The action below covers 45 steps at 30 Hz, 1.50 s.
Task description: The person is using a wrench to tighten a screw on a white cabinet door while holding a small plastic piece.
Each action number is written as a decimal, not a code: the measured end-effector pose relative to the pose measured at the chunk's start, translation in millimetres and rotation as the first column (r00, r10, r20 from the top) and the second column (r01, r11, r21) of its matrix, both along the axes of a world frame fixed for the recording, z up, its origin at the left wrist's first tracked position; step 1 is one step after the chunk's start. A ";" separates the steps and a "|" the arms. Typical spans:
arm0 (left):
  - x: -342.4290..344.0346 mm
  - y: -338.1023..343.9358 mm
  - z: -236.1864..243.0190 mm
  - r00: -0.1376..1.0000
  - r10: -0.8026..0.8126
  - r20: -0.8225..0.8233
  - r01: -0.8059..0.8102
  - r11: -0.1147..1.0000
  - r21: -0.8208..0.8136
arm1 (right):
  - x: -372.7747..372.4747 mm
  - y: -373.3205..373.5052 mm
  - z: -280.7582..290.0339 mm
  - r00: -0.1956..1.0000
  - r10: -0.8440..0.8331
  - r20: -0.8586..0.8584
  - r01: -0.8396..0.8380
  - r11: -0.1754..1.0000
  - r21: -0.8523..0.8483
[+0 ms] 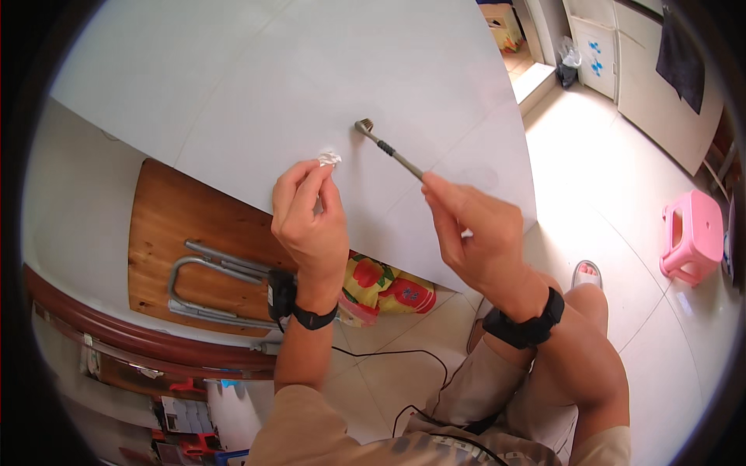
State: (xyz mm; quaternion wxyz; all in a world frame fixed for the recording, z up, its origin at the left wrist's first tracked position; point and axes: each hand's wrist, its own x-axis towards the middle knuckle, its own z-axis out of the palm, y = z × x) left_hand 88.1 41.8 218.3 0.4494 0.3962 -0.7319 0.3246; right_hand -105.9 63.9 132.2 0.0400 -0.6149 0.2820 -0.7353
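My left hand [309,213] is raised over the near edge of a white tabletop [303,78], thumb and fingertips pinched together. At those fingertips is a small crumpled piece of white tissue [330,158]. To the right, my right hand [478,229] grips the end of a small brush [400,160] with a slim grey handle and a dark ribbed band. Its short brown bristles sit at the far end, up and to the right of the tissue, with a gap between them. Both wrists wear black bands.
Below the table's edge are a wooden board [179,233], a folded grey metal frame [225,272] and a yellow and red bag [388,287]. A black cable [396,352] runs by my lap. A pink stool [693,237] stands on the tiled floor at right.
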 end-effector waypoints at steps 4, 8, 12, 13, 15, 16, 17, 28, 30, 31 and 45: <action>-1.1 -9.1 25.8 0.999 0.021 0.031 -0.020 0.999 -0.030 | 7.0 14.1 -7.0 0.988 0.062 -0.143 -0.045 0.992 0.121; -0.2 -11.6 47.7 0.982 -0.004 0.187 0.004 1.000 0.000 | 6.1 16.7 -7.2 0.975 0.041 -0.220 0.001 0.982 0.187; 6.2 -12.9 90.0 0.978 0.062 0.201 -0.030 0.987 -0.159 | 16.5 15.0 -7.0 0.982 0.034 -0.184 -0.002 0.985 0.171; 6.1 -12.4 101.4 0.978 0.060 0.202 -0.027 0.986 -0.163 | 14.4 19.0 -9.8 0.975 0.058 -0.215 -0.011 0.977 0.213; 7.1 -12.5 117.8 0.997 0.068 0.048 -0.059 0.982 -0.180 | 12.1 22.3 -13.4 0.967 0.087 -0.238 -0.026 0.969 0.246; 5.7 -12.5 115.9 0.996 0.069 0.052 -0.059 0.981 -0.187 | 9.5 24.4 -12.8 0.962 0.114 -0.249 -0.045 0.963 0.267; 3.4 -11.1 109.3 0.986 0.120 0.113 -0.099 0.979 -0.178 | 8.4 25.4 -11.4 0.956 0.139 -0.257 -0.062 0.955 0.289; 7.7 -23.9 129.6 0.915 0.037 0.401 0.067 0.968 -0.242 | 5.0 26.5 -7.8 0.957 0.166 -0.239 -0.099 0.957 0.272; 2.3 -30.5 147.5 0.934 0.058 0.353 0.065 0.943 -0.326 | 3.9 24.0 -4.0 0.958 0.169 -0.233 -0.106 0.960 0.260; 0.2 -31.8 152.7 0.940 0.057 0.336 0.061 0.942 -0.329 | 4.9 20.3 -0.3 0.964 0.155 -0.217 -0.101 0.965 0.240; -11.8 -28.7 151.6 0.957 0.070 0.282 0.012 0.960 -0.279 | 4.5 16.5 -2.6 0.951 0.149 -0.271 -0.088 0.970 0.225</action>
